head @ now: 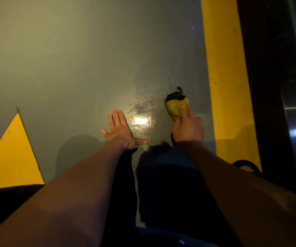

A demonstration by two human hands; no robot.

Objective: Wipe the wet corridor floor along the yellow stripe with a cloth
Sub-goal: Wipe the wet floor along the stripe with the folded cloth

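Right hand (188, 125) fingers flat on yellow cloth (176, 106), lengthwise beside yellow stripe (227, 86); left hand (120, 131) splayed on floor (72, 59).

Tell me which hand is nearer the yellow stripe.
Right. The right hand, pressing the cloth, sits just left of the yellow stripe; the left hand rests flat on the floor farther left.
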